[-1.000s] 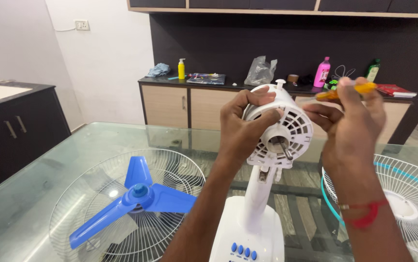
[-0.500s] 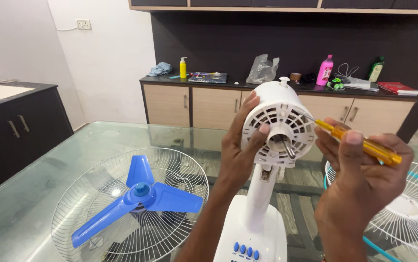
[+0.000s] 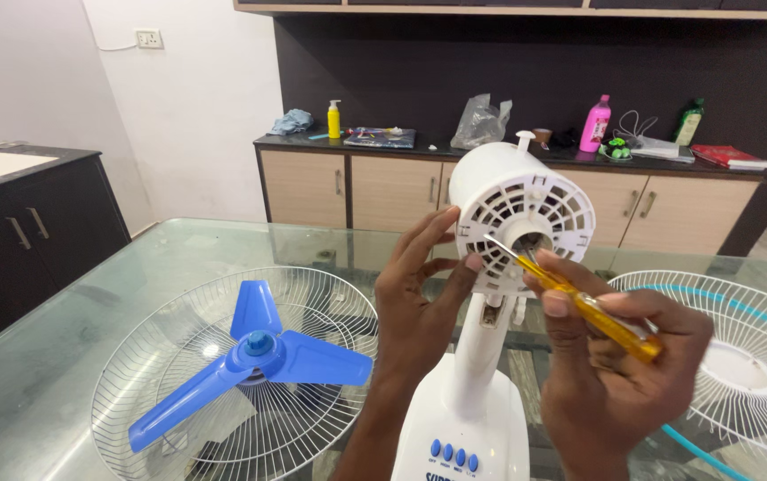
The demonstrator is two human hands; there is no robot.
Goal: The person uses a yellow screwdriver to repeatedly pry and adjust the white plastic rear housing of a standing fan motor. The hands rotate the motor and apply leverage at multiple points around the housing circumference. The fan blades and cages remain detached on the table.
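The left hand (image 3: 414, 307) rests against the left side of the white fan motor housing (image 3: 519, 209), fingers spread fairly wide, the thumb tip touching the slotted front face and the other fingers reaching up along its rim. It steadies the housing rather than closing round it.

The right hand (image 3: 610, 370) is wrapped around the yellow handle of a screwdriver (image 3: 579, 298), thumb pressed flat along the top and the fingers curled under. The screwdriver's long axis runs on a diagonal — handle low and to the right in the fist, thin metal shaft rising up and to the left. Its tip points into the front of the housing, just left of the dark central shaft opening; whether it touches a screw I cannot tell.

The housing sits on top of a white fan stand (image 3: 472, 392), which rises near the middle of the near edge of the glass table (image 3: 63, 356). The housing's round front faces toward the camera and slightly right, with a small knob on top. A row of 4 blue buttons (image 3: 452, 452) shows on the base of the stand.

Toward the table's left side lies a round wire guard (image 3: 223, 356), flat on the glass, with a blue 3-bladed fan blade (image 3: 259, 356) lying inside it. At the right edge lies a second wire guard (image 3: 739, 356) — white, with a teal rim.
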